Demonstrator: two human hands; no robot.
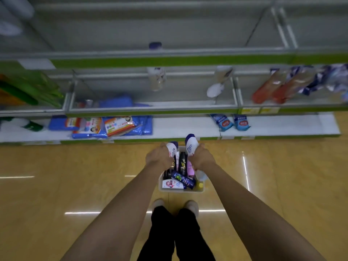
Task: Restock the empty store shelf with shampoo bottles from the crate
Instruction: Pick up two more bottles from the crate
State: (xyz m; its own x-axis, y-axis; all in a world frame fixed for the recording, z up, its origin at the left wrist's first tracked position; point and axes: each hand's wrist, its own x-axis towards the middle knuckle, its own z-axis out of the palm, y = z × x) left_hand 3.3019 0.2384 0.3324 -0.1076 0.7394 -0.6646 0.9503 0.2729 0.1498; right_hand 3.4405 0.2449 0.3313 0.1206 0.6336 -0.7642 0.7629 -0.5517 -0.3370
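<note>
Two white shampoo bottles (191,146), one clasped in each hand's grip, left (159,157) and right (201,157), above the crate (180,189).

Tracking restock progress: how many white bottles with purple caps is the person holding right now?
2: one white bottle in the left hand, another white bottle in the right hand, both above the crate.
</note>
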